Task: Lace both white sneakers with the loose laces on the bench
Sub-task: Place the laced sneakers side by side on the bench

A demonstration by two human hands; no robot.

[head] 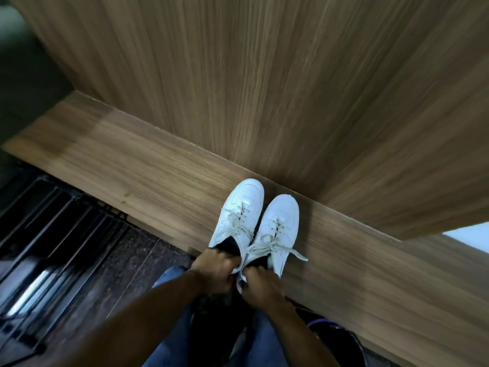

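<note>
White sneakers, two of them, sit side by side on the wooden bench (158, 176), toes pointing at the wood-grain back panel (264, 88), heels at the bench's front edge. Left sneaker (242, 207) sits slightly further back than the right sneaker (280, 223); their inner sides touch or nearly touch. Both are laced: off-white laces (267, 245) cross the eyelets on each shoe, and the right one shows a bow with a loose end trailing onto the bench toward the right. Dark lining shows in both shoe openings. Left hand (215, 270) grips the left sneaker's heel collar, fingers curled over the rim. Right hand (260, 286) pinches the right sneaker's heel collar the same way, thumb on the inner edge. The hands are just beside each other, close to touching. Blue jeans (172, 282) show below the forearms. Dark speckled floor (119, 260) in front of the bench, black metal rack (53, 234) to the left, motion-blurred.
</note>
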